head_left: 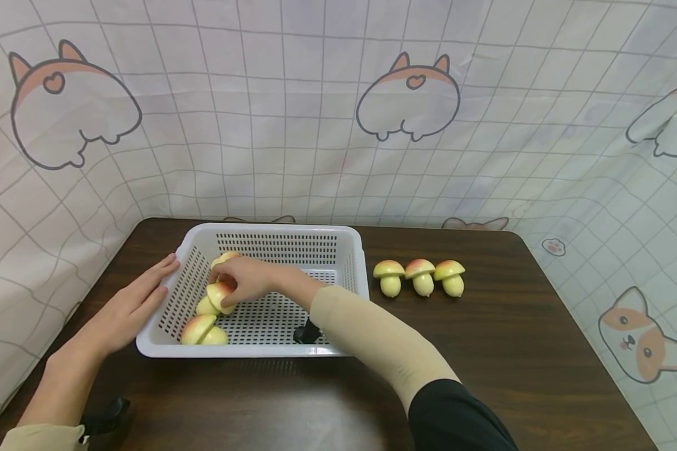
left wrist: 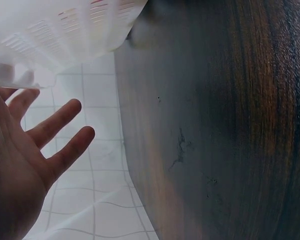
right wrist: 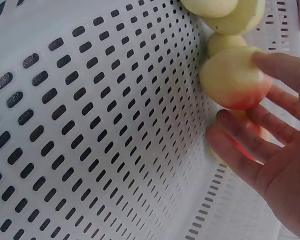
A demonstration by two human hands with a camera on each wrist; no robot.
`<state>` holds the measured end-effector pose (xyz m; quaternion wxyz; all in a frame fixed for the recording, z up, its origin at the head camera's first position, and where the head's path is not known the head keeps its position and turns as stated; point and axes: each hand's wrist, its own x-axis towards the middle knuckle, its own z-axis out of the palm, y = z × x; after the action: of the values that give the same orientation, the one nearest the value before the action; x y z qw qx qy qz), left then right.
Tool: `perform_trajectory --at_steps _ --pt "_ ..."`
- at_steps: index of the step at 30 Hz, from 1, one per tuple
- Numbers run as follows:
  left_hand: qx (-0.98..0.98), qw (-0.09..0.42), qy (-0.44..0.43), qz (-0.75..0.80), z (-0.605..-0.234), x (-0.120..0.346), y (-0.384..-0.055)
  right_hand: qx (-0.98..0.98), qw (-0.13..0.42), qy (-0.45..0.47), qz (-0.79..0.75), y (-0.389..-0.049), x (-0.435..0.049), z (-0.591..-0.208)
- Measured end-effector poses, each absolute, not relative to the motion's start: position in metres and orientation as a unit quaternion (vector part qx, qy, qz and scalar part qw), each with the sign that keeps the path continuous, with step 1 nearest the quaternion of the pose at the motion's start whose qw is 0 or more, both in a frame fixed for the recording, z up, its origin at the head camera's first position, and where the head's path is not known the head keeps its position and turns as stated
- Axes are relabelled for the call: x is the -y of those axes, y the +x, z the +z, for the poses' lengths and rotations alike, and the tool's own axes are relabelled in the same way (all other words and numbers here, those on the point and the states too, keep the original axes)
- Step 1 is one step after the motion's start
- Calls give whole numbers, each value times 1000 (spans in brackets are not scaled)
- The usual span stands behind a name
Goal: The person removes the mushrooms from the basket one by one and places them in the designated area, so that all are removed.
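Note:
My right hand [head_left: 248,277] reaches into the white perforated basket [head_left: 248,352] from the right. Its thumb and fingers lie round the middle mushroom [right wrist: 232,79], which is yellow-green with a reddish cap and sits at the basket's left side. A nearer mushroom [head_left: 199,329] lies at the front left corner. Beyond the fingers is a farther mushroom [head_left: 224,257], partly hidden by the hand. With fingers stretched out, my left hand [head_left: 125,313] is at the basket's left wall, its fingertips by the rim. In the left wrist view, the left hand's fingers [left wrist: 60,122] are spread beneath the rim.
Three similar mushrooms [head_left: 420,275] stand in a row on the dark wooden table [head_left: 513,351], to the right of the basket. A wall cloth [head_left: 316,156] with a grid and dog drawings hangs behind and beside the table.

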<state>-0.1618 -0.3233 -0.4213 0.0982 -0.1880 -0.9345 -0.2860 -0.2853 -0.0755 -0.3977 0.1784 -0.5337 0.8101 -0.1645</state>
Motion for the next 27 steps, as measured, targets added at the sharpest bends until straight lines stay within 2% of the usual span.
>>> perform_trajectory --at_steps 9,27 --pt "934 100 -192 -285 -421 323 -162 -816 157 -534 -155 -285 79 -403" --pt "944 88 -176 -266 -418 323 -160 -811 194 -533 -143 -279 65 -395"
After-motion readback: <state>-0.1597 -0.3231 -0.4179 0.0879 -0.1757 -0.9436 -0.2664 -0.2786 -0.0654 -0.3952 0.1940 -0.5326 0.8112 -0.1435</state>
